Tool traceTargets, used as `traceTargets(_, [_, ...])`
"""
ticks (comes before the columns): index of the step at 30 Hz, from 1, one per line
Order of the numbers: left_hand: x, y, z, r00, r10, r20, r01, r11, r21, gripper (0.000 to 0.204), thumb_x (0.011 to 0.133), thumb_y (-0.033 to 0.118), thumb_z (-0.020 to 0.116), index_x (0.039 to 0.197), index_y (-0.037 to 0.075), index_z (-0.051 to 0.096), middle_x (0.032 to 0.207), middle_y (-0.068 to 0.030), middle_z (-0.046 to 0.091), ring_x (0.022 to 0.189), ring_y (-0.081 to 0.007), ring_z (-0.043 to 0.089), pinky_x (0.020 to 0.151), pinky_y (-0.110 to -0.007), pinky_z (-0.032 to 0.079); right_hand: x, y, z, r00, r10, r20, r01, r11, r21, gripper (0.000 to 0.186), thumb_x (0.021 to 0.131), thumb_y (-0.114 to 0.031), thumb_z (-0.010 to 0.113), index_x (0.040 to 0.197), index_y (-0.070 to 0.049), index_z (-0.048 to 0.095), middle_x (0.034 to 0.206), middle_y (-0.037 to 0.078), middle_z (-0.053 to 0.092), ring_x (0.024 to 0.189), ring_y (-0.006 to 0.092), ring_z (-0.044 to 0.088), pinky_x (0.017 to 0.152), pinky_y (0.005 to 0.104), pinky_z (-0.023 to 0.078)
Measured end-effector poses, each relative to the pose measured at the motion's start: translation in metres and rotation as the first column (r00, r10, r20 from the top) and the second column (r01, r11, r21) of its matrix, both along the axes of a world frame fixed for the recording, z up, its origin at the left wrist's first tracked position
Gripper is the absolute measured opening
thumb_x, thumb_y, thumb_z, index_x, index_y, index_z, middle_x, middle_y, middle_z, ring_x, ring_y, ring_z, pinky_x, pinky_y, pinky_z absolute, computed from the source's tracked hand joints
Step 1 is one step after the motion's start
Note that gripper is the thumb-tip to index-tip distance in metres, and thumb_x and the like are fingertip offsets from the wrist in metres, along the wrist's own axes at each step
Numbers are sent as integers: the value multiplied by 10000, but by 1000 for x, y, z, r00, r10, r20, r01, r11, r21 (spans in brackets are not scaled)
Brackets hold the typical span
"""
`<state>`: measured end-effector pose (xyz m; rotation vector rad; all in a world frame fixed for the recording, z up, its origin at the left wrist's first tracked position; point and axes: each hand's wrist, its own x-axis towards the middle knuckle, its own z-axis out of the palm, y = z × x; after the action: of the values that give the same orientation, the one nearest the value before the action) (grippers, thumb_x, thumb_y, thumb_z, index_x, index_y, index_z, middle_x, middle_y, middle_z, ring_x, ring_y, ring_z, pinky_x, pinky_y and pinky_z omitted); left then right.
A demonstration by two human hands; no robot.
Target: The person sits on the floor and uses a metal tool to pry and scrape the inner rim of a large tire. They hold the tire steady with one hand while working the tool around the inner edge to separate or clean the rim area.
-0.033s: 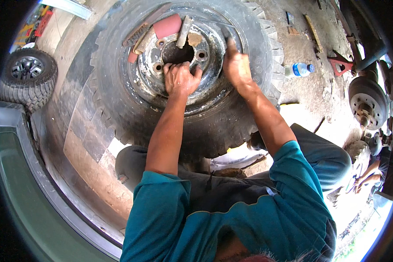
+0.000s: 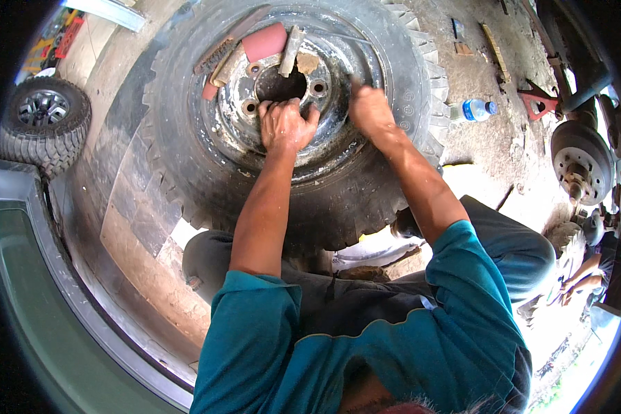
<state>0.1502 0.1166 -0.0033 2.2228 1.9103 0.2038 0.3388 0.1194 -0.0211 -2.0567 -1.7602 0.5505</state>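
In front of me lies a large tyre (image 2: 179,131) with a worn, paint-chipped steel wheel rim (image 2: 238,131). My left hand (image 2: 284,125) rests at the near edge of the centre hole, its fingers hooked over the metal. Above the rim's right side, my right hand (image 2: 372,110) is closed; a dark, blurred end sticks up from it, too unclear to name. Across the far side of the rim lie a wire brush (image 2: 214,55), a reddish abrasive sheet (image 2: 264,43), a curled greyish strip (image 2: 292,52) and a small brown scrap (image 2: 308,63).
A plastic bottle (image 2: 479,110) lies right of the tyre, near a red stand (image 2: 537,101). Another wheel (image 2: 43,110) is at the left, above a green vehicle panel (image 2: 31,276). A brake drum (image 2: 581,164) is far right, with another person's arm (image 2: 585,276) below.
My right hand has shifted slightly down and left along the rim, and less of the dark thing shows above it. My left hand stays in place.
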Motion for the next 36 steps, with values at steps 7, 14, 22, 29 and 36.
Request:
traceTargets(7, [2,1,5,1000,-27,10,27,1000,-4,452,910,435,570,1001,30,749,981,-204,745,994,-312,687,1088,-427,352,1,10,14,991,64,113,-47,988,-148,464,1034,-205,388,1476,-90,469,951,326,692,921,489,695,839,577,539])
traceTargets(14, [-3,4,-11,997,-32,65,30,999,25,460,897,462,590,962,34,745,921,-233,735,927,-360,691,1080,-446,360,20,25,22,979,116,170,-107,993,-57,292,1005,-189,435,1262,-110,550,925,311,693,886,470,699,790,583,541])
traceTargets(22, [-5,4,-10,998,-9,69,9,1000,-10,479,896,473,600,1028,38,749,994,-234,735,992,-354,683,1099,-448,347,8,24,16,997,79,10,-80,995,68,203,929,-134,546,1104,-32,534,930,319,687,884,500,683,789,583,536])
traceTargets(29, [2,4,5,998,-9,61,14,997,-74,504,904,478,582,1073,34,750,999,-239,735,999,-364,683,1109,-442,346,20,26,-10,998,38,57,-45,993,113,188,944,-114,548,1099,-26,607,889,307,689,868,499,684,744,575,550])
traceTargets(36, [0,0,-8,999,-24,47,21,998,56,450,892,447,592,965,36,759,940,-250,731,935,-383,686,1062,-451,385,62,32,75,999,-7,-51,7,1000,11,317,873,-158,597,1151,-25,674,1081,272,695,1091,450,649,960,489,518])
